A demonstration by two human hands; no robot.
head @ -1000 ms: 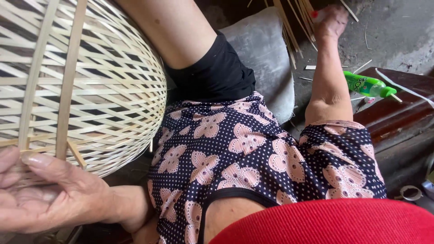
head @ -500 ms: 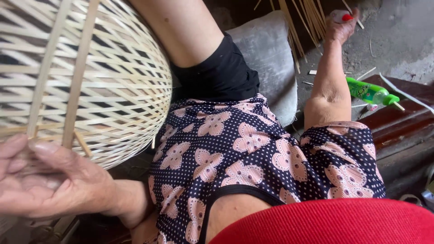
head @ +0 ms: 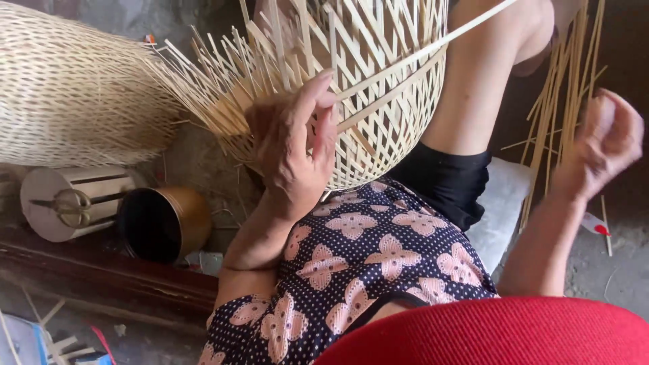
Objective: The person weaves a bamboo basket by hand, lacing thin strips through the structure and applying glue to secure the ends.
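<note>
Looking down through the head camera, I see the left hand [head: 292, 145] pressed against the half-woven pale bamboo basket [head: 351, 88], its fingers [head: 318, 108] curled and pinching the flat strips at the open lattice wall. The basket sits over the lap, just above the dark dotted dress with pink flowers [head: 351, 263], with loose strip ends fanning out to the left of the hand. One long flat bamboo strip [head: 433, 51] runs slanting from near the fingers up toward the top right across the raised knee.

The right hand [head: 602, 145] is off to the side, well apart from the basket, closed into a loose fist; it is blurred, and I cannot tell whether it holds anything. Behind it stands a bundle of thin bamboo sticks [head: 561, 101].

On the ground to the left lies a finished tightly woven pale basket [head: 74, 88]. Below it rests a pale round drum-shaped wooden object [head: 74, 203], and just beside that a dark cylindrical can with a golden wall [head: 165, 223], lying on its side.
</note>
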